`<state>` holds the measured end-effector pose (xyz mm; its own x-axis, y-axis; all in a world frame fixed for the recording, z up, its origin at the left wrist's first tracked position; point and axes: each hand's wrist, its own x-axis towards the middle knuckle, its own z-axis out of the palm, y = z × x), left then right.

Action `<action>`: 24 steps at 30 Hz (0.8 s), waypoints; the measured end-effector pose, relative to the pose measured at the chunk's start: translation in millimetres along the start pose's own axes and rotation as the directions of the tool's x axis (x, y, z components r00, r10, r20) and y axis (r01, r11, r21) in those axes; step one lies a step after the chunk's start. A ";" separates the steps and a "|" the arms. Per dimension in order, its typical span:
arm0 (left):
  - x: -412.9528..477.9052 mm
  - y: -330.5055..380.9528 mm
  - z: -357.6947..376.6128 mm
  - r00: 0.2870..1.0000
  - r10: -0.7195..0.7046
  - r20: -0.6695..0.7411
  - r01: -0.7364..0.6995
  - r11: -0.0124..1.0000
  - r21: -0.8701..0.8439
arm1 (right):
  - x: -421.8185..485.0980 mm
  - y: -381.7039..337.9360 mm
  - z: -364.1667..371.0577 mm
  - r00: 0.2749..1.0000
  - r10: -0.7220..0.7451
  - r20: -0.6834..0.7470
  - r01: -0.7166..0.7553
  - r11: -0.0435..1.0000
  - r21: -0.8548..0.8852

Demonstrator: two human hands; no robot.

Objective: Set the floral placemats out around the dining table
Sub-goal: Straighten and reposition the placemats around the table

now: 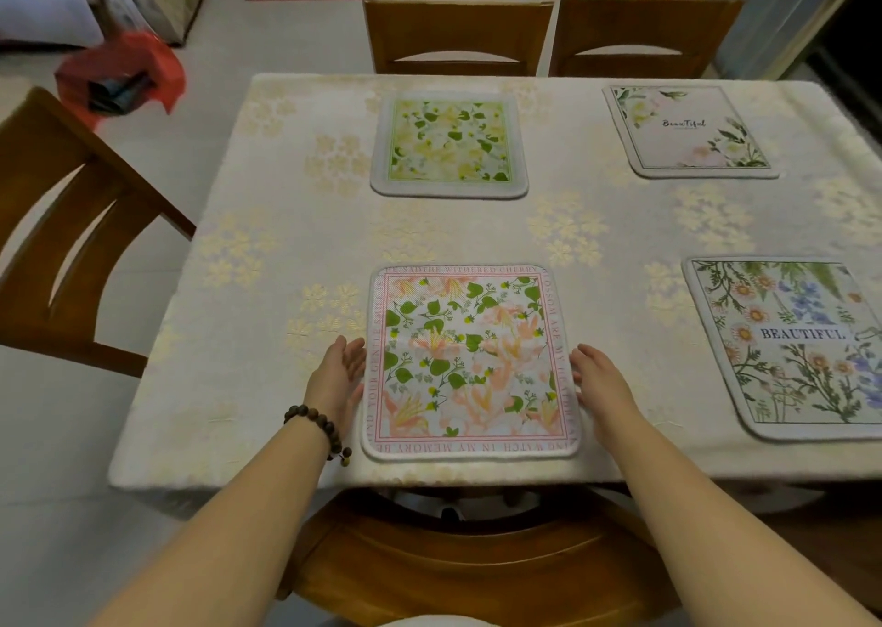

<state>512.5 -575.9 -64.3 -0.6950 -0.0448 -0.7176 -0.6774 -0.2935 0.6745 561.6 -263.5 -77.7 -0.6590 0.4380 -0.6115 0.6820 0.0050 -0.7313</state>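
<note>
Several floral placemats lie flat on the dining table point(267, 263), which has a cream cloth with gold flowers. A pink-bordered mat point(470, 361) with peach flowers lies at the near edge in front of me. My left hand point(340, 371) rests open at its left edge, and my right hand point(602, 380) rests open at its right edge, both flanking the mat. A yellow-green mat point(449, 144) is at the far side. A pale mat reading "Beautiful" point(687, 130) is far right. A daisy mat reading "BEAUTIFUL" point(792, 345) is near right.
Wooden chairs stand around the table: one point(71, 240) at the left, two at the far side point(458, 37) point(644, 37), one point(458, 559) under the near edge below my arms. A red bag point(119, 77) lies on the floor at far left.
</note>
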 end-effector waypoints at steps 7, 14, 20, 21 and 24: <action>-4.0 13.2 -9.4 0.998 0.050 -0.036 -0.050 0.999 -0.007 | -11.0 -29.7 7.5 1.000 0.015 -0.003 -0.014 0.980 0.199; -25.2 35.3 -53.7 0.948 0.250 -0.197 -0.272 0.958 -0.095 | -36.2 -81.9 79.7 0.969 -0.111 0.221 0.065 0.977 0.202; -63.1 32.5 -136.1 0.858 0.257 -0.445 -0.386 0.893 -0.230 | -67.4 -102.3 165.2 0.884 -0.153 0.441 0.135 0.988 0.072; -69.9 29.1 -151.7 0.839 0.241 -0.488 -0.402 0.879 -0.258 | -74.5 -103.4 181.6 0.865 -0.153 0.477 0.150 0.988 0.045; -93.6 11.7 -194.4 0.772 0.199 -0.603 -0.455 0.836 -0.306 | -102.0 -101.0 232.2 0.803 -0.140 0.579 0.189 0.982 -0.025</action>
<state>616.4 -760.8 -23.0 -0.5264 -0.6692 -0.5244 -0.1769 -0.5171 0.8375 486.3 -517.4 -11.6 -0.8087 -0.1690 -0.5635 0.5526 0.1099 -0.8261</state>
